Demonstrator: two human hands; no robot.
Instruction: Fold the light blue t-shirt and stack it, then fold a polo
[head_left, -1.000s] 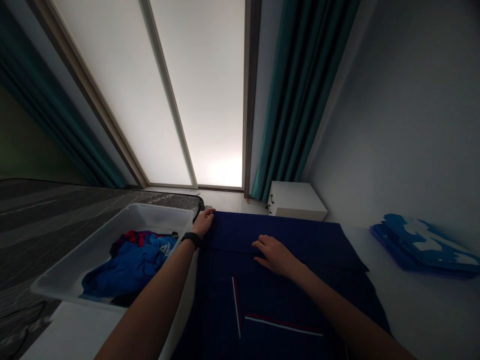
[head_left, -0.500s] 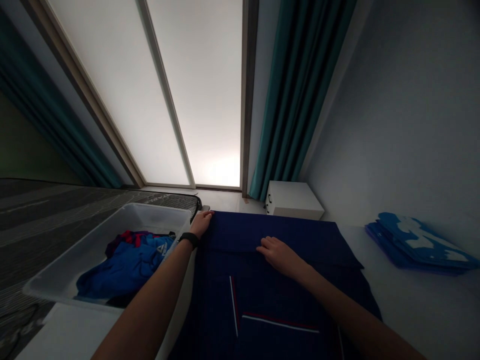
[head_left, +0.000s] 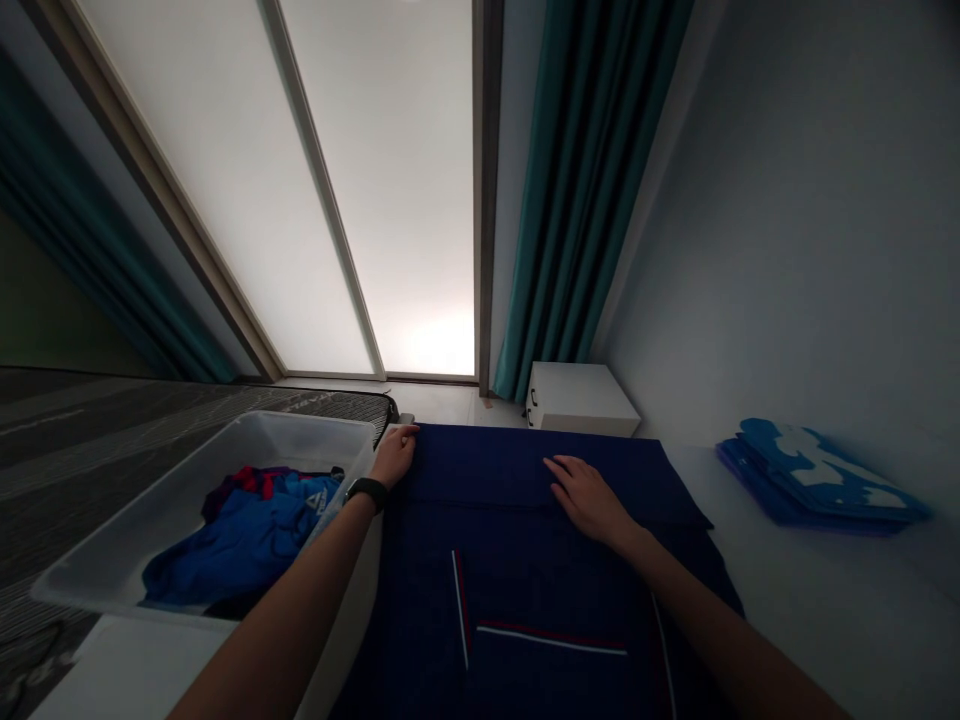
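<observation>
The left hand (head_left: 393, 456) sits at the far corner of a navy cloth (head_left: 420, 600), its fingers curled over the edge; whether they pinch the soft fabric, I cannot tell. The right hand (head_left: 589, 500) lies open and flat on the cloth, fingers slightly spread, holding nothing. The cloth is spread flat and looks like a finely woven garment, with a folded flap along the far side and thin white-and-red piping (head_left: 551, 642) nearer the person, below the right hand. Its near end is cut off by the view.

Left of the left hand, just past a black wristband (head_left: 367, 492), stands a translucent plastic bin (head_left: 150, 530) holding a crumpled blue garment (head_left: 247, 540). Right of the right hand, well apart on a white surface (head_left: 825, 620), lies a folded blue item (head_left: 817, 480), its print hard to make out. Beyond the hands are a small white cabinet (head_left: 581, 398) and a pleated teal curtain (head_left: 592, 200).
</observation>
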